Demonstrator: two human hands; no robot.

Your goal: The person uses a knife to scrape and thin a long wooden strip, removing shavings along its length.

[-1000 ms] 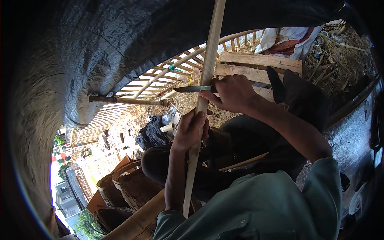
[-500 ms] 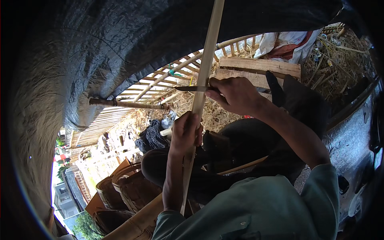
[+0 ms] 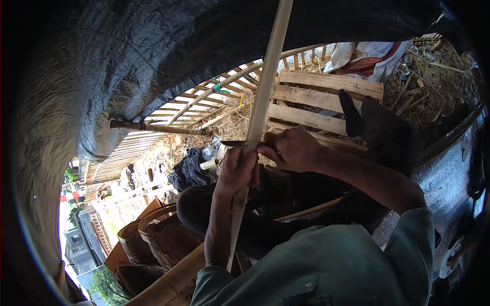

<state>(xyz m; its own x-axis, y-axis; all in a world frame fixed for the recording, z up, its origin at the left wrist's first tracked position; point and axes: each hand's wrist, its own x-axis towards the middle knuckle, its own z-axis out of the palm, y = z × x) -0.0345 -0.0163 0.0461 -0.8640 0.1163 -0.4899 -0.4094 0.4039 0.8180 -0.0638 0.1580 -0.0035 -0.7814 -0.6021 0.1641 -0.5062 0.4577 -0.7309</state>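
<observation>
A long, flat, pale strip that looks like bamboo (image 3: 265, 86) runs from the top of the view down past my left forearm. My left hand (image 3: 236, 171) is closed around it above my knee. In my right hand (image 3: 293, 149) is a knife, gripped by its handle, which my fingers hide. The dark knife blade (image 3: 234, 144) crosses the strip just above my left fist and points left. Both hands are close together, with the blade against the strip.
A wooden slatted pallet (image 3: 311, 99) lies ahead, beside dry straw (image 3: 434, 84) and a white and red sack (image 3: 365, 61). Woven baskets (image 3: 166, 237) and a thick bamboo pole (image 3: 168, 280) are at lower left. A dark tarp (image 3: 127, 56) hangs overhead; a dark patterned cloth (image 3: 191, 168) lies left of my knee.
My right hand and the knife have come down along the strip toward my left hand, which stays closed around it. More of the pallet shows.
</observation>
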